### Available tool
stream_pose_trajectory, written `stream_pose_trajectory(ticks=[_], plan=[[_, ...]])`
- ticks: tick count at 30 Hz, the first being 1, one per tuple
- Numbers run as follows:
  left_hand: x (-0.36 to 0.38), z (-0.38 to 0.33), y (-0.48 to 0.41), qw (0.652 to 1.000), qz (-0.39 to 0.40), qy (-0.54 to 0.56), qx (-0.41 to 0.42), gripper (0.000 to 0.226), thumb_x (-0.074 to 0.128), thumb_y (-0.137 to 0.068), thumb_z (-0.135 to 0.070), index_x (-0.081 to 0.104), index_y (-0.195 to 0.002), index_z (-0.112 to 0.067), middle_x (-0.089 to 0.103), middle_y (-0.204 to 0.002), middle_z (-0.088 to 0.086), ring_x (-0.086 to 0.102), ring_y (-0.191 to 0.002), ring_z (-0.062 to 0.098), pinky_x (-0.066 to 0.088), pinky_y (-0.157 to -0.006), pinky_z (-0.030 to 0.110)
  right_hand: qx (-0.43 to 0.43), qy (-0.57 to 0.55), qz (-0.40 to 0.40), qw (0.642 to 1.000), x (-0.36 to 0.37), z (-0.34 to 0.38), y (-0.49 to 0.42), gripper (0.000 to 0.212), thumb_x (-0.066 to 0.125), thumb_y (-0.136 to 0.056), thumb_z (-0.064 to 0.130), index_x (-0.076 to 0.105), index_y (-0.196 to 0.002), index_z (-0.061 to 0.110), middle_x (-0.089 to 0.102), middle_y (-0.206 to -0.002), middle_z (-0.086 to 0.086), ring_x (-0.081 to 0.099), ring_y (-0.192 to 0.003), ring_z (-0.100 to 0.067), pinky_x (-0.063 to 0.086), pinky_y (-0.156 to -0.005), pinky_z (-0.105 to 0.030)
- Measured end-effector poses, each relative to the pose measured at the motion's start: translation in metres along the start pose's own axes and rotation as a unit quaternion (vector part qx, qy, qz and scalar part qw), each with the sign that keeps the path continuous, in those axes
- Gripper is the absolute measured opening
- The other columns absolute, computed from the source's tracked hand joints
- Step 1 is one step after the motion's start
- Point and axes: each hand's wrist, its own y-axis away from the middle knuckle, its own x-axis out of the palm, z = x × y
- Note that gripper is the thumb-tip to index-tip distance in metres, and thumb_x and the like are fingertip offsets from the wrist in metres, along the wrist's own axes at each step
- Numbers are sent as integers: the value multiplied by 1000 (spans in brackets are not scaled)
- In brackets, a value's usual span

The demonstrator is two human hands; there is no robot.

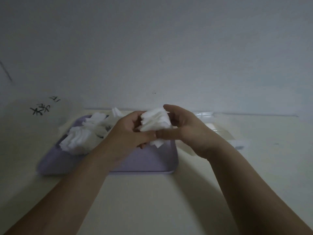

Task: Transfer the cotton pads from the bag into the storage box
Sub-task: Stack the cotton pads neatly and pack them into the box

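A stack of white square cotton pads (155, 121) is held between both hands above a lilac tray (152, 161). My left hand (132, 133) grips the stack from the left, and my right hand (183, 128) curls round it from the right, thumb underneath. More cotton pads (84, 138) lie in a loose heap on the left half of the tray. One pad (158, 143) hangs below the held stack. A clear plastic storage box (218, 131) sits to the right of the tray, partly hidden behind my right hand.
The cream table (160, 200) meets a pale wall just behind the tray. A clear bag with black printed characters (40, 109) stands at the far left. A small white label piece (239, 144) lies by the clear box.
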Motion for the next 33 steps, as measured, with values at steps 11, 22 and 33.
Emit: stream_pose_trajectory(ticks=[11,22,33], plan=[[82,-26,-55,983,-52,-176,16,52,69,-86,0,63,-132,-25,69,-125,-7,78,-86,17,64,-84,48,26,47,-347,936,-79,4,14,39,83,-75,28,64,-105,11,70,-95,2,70,-85,-17,55,-64,-33],[137,-17,-105,831,139,-526,116,27,62,-94,-9,80,-111,-19,76,-114,0,70,-104,18,56,-93,34,140,274,-377,874,-117,-19,15,34,63,-74,36,66,-95,10,69,-84,-3,64,-71,-22,43,-54,-28],[141,-8,-115,786,196,-580,92,31,69,-92,-21,72,-123,-25,68,-120,-5,65,-106,17,52,-87,28,194,326,-321,868,-119,-32,14,28,71,-82,31,53,-76,12,60,-77,-4,63,-71,-26,43,-59,-28]])
